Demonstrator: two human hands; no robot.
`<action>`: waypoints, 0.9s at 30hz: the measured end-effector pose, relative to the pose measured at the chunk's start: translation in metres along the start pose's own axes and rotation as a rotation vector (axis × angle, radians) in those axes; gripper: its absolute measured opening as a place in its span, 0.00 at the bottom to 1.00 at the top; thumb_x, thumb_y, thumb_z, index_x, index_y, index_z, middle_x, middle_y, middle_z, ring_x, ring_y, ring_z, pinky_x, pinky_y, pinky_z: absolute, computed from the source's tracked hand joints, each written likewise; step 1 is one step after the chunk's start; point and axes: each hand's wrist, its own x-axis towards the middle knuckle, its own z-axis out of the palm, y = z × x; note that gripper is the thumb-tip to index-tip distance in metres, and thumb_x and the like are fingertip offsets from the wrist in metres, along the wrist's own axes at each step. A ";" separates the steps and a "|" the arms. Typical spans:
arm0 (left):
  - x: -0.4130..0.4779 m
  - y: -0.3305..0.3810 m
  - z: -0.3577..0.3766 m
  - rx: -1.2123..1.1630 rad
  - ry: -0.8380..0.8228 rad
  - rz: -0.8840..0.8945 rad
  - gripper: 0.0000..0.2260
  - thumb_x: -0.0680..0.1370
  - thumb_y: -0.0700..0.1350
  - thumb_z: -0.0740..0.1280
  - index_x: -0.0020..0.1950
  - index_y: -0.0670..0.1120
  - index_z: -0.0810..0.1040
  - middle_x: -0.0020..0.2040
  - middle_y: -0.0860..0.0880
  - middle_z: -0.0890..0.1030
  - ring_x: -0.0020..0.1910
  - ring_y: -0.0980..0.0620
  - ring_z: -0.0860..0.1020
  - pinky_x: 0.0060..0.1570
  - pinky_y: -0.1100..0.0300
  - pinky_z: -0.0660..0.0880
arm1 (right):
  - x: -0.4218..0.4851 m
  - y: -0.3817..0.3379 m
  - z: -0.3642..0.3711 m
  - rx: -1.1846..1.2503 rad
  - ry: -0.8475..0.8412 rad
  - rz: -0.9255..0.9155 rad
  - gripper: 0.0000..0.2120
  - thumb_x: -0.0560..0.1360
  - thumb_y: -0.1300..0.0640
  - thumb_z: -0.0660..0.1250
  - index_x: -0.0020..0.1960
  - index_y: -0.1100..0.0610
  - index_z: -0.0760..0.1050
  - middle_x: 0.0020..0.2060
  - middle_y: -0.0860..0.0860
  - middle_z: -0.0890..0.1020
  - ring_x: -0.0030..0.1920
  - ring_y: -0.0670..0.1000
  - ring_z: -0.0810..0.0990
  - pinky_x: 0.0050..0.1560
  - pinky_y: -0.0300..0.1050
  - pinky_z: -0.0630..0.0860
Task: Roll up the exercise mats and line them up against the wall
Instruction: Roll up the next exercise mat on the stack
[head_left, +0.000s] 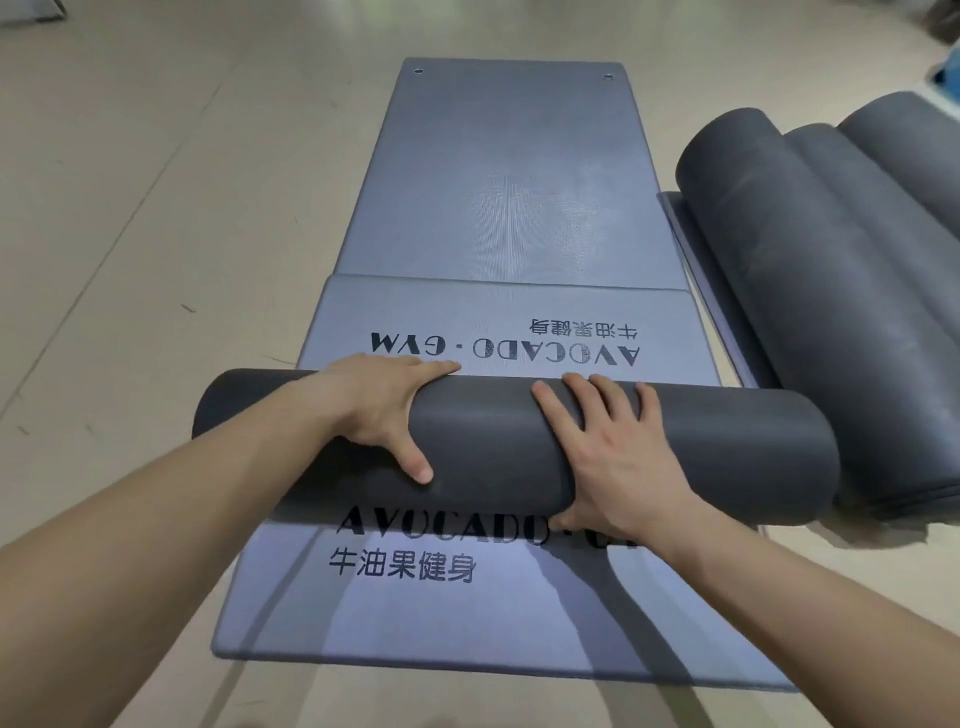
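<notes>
A dark grey rolled mat (493, 447) lies crosswise on a flat blue-grey mat (415, 613) printed with "AVOCADO · GYM". My left hand (379, 410) grips the roll left of its middle, with the fingers over the top and the thumb down the near side. Just right of the middle, my right hand (613, 447) holds it with the fingers spread across the top and the thumb tucked under the near side. A second flat mat (509, 171) with two eyelets at its far end stretches away beyond the first.
Three dark grey rolled mats (810, 291) lie side by side at the right, the nearest on a strip of flat mat (696, 280) and almost touching the right end of my roll. Beige floor (156, 208) extends to the left.
</notes>
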 end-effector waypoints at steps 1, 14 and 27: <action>-0.009 0.000 0.014 0.065 0.138 0.008 0.60 0.58 0.75 0.76 0.83 0.60 0.51 0.80 0.53 0.64 0.76 0.45 0.67 0.76 0.48 0.62 | 0.006 0.002 -0.003 0.011 -0.007 -0.001 0.72 0.48 0.23 0.75 0.82 0.50 0.48 0.77 0.59 0.64 0.74 0.63 0.65 0.70 0.72 0.61; 0.011 -0.009 0.047 0.329 0.428 -0.028 0.64 0.58 0.74 0.73 0.83 0.48 0.47 0.81 0.43 0.59 0.78 0.38 0.62 0.76 0.40 0.62 | 0.024 0.018 0.020 -0.036 0.162 0.082 0.71 0.47 0.35 0.83 0.82 0.54 0.55 0.75 0.65 0.65 0.73 0.69 0.65 0.68 0.75 0.60; 0.034 -0.007 0.018 0.321 0.407 -0.005 0.55 0.57 0.73 0.73 0.78 0.51 0.59 0.70 0.49 0.74 0.64 0.43 0.76 0.65 0.46 0.72 | 0.068 0.050 -0.029 -0.008 0.015 0.073 0.63 0.51 0.20 0.70 0.79 0.45 0.55 0.69 0.51 0.73 0.63 0.59 0.75 0.63 0.58 0.71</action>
